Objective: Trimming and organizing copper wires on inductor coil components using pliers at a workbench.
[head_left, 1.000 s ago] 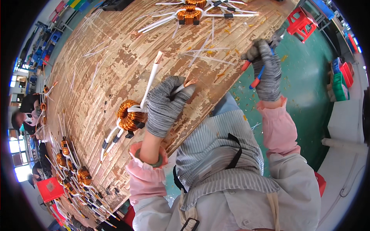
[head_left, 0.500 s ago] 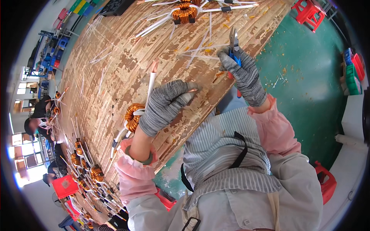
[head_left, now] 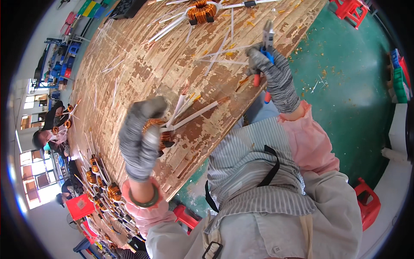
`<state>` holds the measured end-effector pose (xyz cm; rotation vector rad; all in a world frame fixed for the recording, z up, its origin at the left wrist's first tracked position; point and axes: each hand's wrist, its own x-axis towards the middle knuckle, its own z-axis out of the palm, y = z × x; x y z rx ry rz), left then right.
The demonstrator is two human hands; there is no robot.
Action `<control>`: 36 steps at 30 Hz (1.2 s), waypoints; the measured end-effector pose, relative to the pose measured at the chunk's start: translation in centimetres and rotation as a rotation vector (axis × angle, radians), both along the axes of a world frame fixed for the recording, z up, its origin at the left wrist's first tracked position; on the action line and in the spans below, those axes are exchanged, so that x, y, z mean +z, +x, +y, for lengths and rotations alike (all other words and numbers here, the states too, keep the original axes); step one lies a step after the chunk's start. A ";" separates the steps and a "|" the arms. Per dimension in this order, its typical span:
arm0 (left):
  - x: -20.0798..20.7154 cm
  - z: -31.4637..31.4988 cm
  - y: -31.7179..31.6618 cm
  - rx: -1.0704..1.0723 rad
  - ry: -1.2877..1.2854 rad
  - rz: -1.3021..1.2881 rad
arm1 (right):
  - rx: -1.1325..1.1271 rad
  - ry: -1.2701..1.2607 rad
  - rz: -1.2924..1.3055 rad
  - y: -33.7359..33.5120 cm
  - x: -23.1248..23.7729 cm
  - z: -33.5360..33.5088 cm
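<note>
My left hand (head_left: 142, 134), in a grey knitted glove, is at the left side of a copper-wound ring coil (head_left: 165, 139). Its thumb and fingers are apart and somewhat blurred; the glove hides part of the coil. White-sleeved leads (head_left: 196, 115) run from the coil to the upper right, some ending in bare copper strands. My right hand (head_left: 274, 71), gloved alike, is closed around pliers (head_left: 268, 36) with blue and red handles. Their jaws point up and away, over the table's right edge, apart from the coil.
The worn wooden table (head_left: 142, 69) carries sleeve scraps and another ring coil (head_left: 202, 12) at the far side. Several coils (head_left: 114, 192) lie heaped at the left. A person (head_left: 54, 131) works beyond. Red stools (head_left: 351, 13) stand on the green floor (head_left: 336, 99).
My left hand has let go of the coil's lead and moved left to the coil's body, uncovering more leads. My right hand has shifted slightly right with the pliers.
</note>
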<state>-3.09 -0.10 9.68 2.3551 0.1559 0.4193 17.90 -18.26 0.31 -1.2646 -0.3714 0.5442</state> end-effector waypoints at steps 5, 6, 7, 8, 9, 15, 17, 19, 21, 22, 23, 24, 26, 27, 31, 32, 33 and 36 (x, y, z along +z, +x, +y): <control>-4.2 6.4 -6.1 0.262 -0.041 0.506 | -0.084 0.201 0.106 1.0 -2.5 0.3; -4.6 6.9 -6.5 0.245 -0.114 0.491 | -0.107 0.232 0.135 1.1 -2.8 0.3; -4.9 7.1 -6.4 0.220 -0.191 0.473 | -0.136 0.259 0.159 1.2 -3.0 0.3; -5.2 7.3 -6.4 0.194 -0.267 0.456 | -0.147 0.277 0.152 1.3 -3.2 0.3; -5.8 8.2 -6.3 0.142 -0.188 0.502 | -0.159 0.295 0.145 1.4 -3.4 0.3; -6.9 10.8 -5.9 0.063 -0.141 0.599 | -0.222 0.307 0.017 -0.8 -3.0 -0.8; -5.2 9.9 -6.4 0.119 -0.222 0.591 | -0.244 0.296 -0.007 -1.5 -2.8 -1.4; -3.5 9.6 -7.4 0.203 -0.139 0.491 | -0.236 0.261 -0.017 -1.7 -2.2 -2.4; -1.9 9.4 -7.7 0.292 -0.038 0.413 | -0.232 0.238 0.008 -1.4 -2.6 -2.9; -1.7 9.5 -8.0 0.342 0.097 0.299 | -0.223 0.228 -0.004 -1.4 -2.5 -2.8; -1.5 9.5 -8.2 0.389 0.232 0.184 | -0.215 0.219 -0.016 -1.5 -2.3 -2.5; -1.3 9.5 -8.2 0.434 0.367 0.067 | -0.218 0.218 0.001 -1.9 -2.0 -2.3; -0.1 7.9 -6.7 0.524 0.841 -0.015 | -0.210 0.173 0.009 -2.9 -1.4 -1.9; -0.5 7.4 -6.5 0.544 0.917 -0.017 | -0.183 0.154 0.007 -3.1 -1.7 -2.0; -4.6 6.5 -7.0 0.545 1.083 -0.010 | -0.130 0.180 0.002 -4.0 -3.0 -1.6; -5.9 5.5 -7.2 0.544 1.017 0.040 | -0.138 0.184 -0.004 -4.1 -3.2 -1.7; -6.6 4.4 -7.6 0.544 0.951 0.092 | -0.143 0.188 -0.008 -4.2 -3.4 -1.7; -7.0 2.3 -7.9 0.344 0.802 0.098 | -0.168 0.170 -0.038 -3.8 -3.3 -2.4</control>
